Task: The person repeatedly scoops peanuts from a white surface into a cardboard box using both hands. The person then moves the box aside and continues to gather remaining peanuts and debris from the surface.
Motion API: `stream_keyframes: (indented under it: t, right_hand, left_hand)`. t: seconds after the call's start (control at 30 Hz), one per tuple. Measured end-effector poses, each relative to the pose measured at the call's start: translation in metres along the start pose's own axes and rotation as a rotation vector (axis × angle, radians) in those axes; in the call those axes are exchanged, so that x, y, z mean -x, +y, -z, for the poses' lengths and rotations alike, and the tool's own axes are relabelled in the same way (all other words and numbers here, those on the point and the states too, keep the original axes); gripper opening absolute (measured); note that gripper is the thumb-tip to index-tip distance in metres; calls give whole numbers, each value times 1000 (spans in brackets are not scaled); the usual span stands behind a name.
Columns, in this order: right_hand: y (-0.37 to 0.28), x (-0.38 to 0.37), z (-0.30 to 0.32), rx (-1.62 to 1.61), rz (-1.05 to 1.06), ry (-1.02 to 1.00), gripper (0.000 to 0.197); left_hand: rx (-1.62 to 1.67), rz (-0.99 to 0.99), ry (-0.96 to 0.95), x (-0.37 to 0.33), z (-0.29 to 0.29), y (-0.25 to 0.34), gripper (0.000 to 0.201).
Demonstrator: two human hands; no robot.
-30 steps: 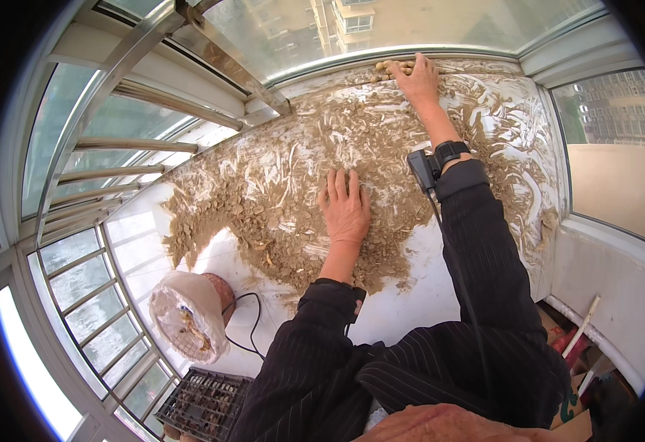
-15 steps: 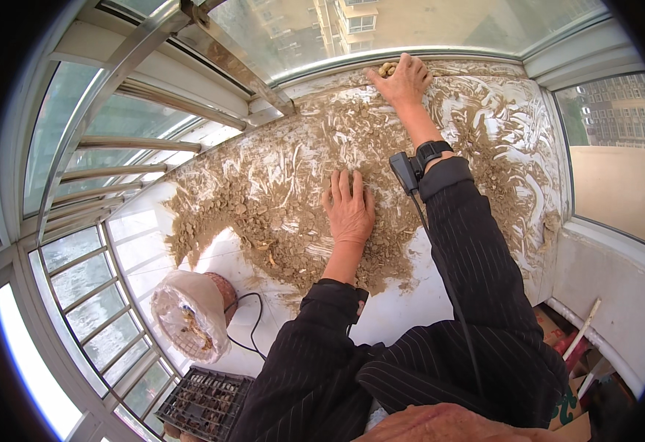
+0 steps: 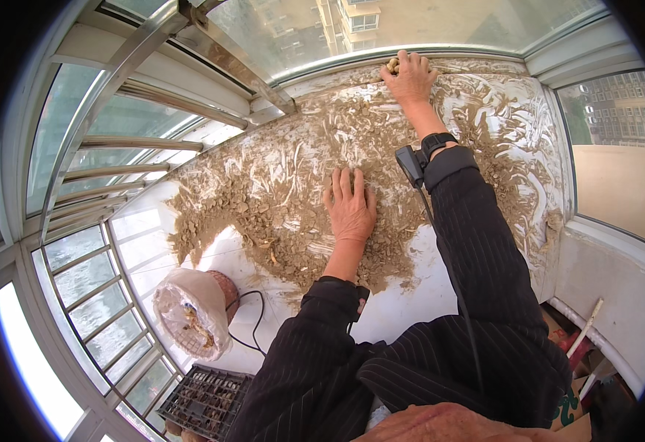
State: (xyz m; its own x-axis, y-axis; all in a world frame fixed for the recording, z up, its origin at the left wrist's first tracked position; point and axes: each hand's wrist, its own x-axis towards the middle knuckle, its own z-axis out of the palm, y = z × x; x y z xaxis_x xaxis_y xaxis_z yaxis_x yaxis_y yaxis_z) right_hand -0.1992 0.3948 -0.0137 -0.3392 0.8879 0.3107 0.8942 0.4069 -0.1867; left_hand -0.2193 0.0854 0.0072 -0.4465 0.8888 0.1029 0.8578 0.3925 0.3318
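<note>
My left hand [image 3: 351, 208] lies on the layer of dry brown soil [image 3: 286, 214], palm down, fingers stretched forward and slightly apart. My right hand [image 3: 411, 82] reaches to the far side, at the sill below the window. Between its thumb and forefinger shows a small cluster of lumpy tan pieces [image 3: 393, 65], like unshelled peanuts, though too small to be sure. The fingers are bent around and beside them. Crumbly soil covers much of the white surface, with pale smears where it is thin. Dark pinstriped sleeves cover both forearms, and a black strap with a small device sits at the right wrist.
A bin with a pale plastic liner [image 3: 182, 313] stands at the left, a dark cable beside it. Nearer lies a black plastic crate [image 3: 206, 401]. Metal rails [image 3: 145, 144] and windows enclose the left and far sides. A white pipe [image 3: 610, 346] runs at the lower right.
My right hand has shifted slightly right along the sill, its thumb drawn closer to the fingers, and the tan pieces have moved right with it. My left hand stays nearly in place.
</note>
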Motion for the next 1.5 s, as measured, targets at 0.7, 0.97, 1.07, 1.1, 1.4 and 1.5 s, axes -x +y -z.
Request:
stream_keyframes:
  t: [0.7, 0.97, 1.07, 1.1, 1.4, 1.5]
  right_hand:
    - [40, -17, -4, -155, 254, 89, 22]
    - [45, -21, 3, -91, 418, 36, 19]
    - [49, -26, 3, -159, 319, 40, 23]
    - [52, -26, 4, -188, 238, 9, 24]
    - [95, 26, 77, -1601, -742, -36, 16]
    - [110, 52, 128, -1839, -820, 54, 13]
  left_hand:
    - [-19, -5, 15, -1, 1, 0, 47]
    - [-13, 0, 10, 0, -1, 0, 47]
    - [-25, 7, -2, 0, -1, 0, 48]
    - [-24, 9, -2, 0, -2, 0, 48]
    - [0, 8, 28, 3, -6, -1, 47]
    - [-48, 22, 28, 3, -9, -4, 49]
